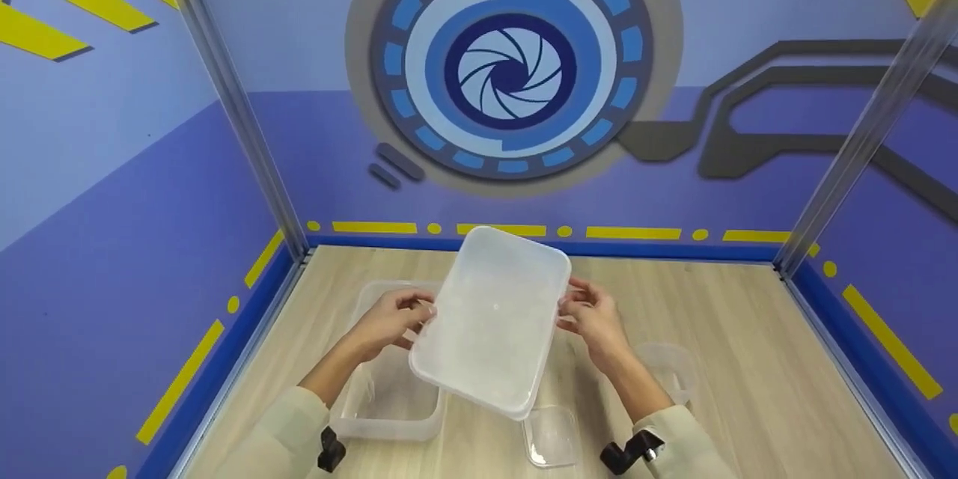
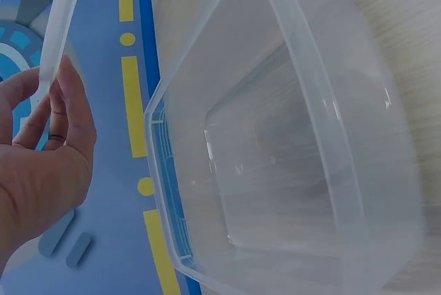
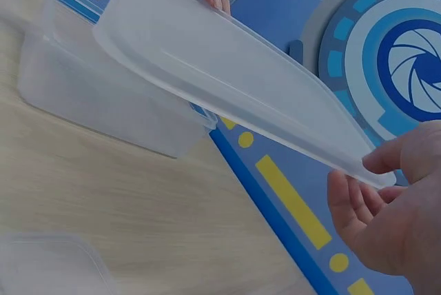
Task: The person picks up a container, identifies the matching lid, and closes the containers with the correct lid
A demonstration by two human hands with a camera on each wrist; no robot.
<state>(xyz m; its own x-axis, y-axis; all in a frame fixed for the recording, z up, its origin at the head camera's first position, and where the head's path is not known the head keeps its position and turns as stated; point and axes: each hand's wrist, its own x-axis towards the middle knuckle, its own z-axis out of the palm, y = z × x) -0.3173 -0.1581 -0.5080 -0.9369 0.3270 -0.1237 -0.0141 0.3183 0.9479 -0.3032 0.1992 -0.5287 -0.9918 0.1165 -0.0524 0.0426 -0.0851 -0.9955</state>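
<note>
A large translucent plastic lid (image 1: 498, 314) is held up above the table, tilted, between both hands. My left hand (image 1: 391, 322) pinches its left edge, thumb on one face and fingers behind. At the opposite edge my right hand (image 1: 595, 318) grips it the same way; in the right wrist view thumb and fingers (image 3: 346, 205) close on the rim. Below and left of the lid, a big clear rectangular container (image 2: 275, 157) stands uncovered on the table, partly hidden by the lid and left arm in the head view.
A small clear square lid (image 1: 552, 438) lies on the wooden table (image 1: 771, 359) near the front. Beyond the right forearm sits a small clear container (image 1: 670, 367), partly covered by it. Painted panels with metal posts (image 1: 232, 90) enclose the back and sides.
</note>
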